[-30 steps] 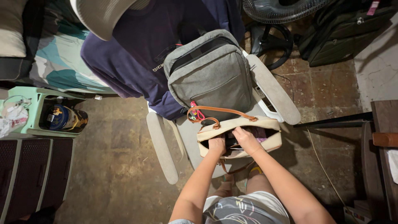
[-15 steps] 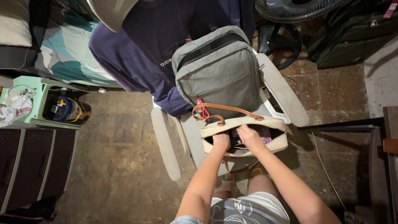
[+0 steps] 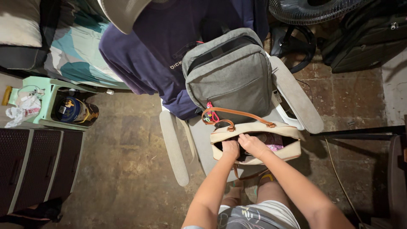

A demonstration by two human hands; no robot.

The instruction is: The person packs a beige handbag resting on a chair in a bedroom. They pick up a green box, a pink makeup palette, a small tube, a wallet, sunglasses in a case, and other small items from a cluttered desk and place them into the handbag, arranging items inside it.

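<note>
Head view: a person stands over a pale plastic armchair point(image 3: 171, 144) in a dim room with a worn concrete floor point(image 3: 123, 169).
Bag: one cream canvas handbag with tan leather handles point(image 3: 280, 128) sits open on the chair seat, directly under both hands.
Left hand: the left hand point(image 3: 231, 149) reaches into the bag's mouth at its left half, fingers curled inside; what they grip cannot be told.
Right hand: the right hand point(image 3: 253, 144) lies just beside the left, touching it, fingers dipped into the opening near a pink item point(image 3: 275, 147); whether it grasps anything cannot be told.
Backpack: one grey fabric backpack point(image 3: 231, 76) leans upright on the chair back, just behind the handbag, touching its raised handle.
Garment: one dark navy shirt point(image 3: 148, 55) hangs over the chair back, left of the backpack.
Count on the chair: two bags, one shirt, one pink cord loop point(image 3: 210, 114) at the handle.
Surroundings: one mint-green plastic stool point(image 3: 36, 99) holding a round tin point(image 3: 74, 110), one dark drawer unit point(image 3: 34, 169), one standing fan point(image 3: 305, 8), all well apart from the hands.
</note>
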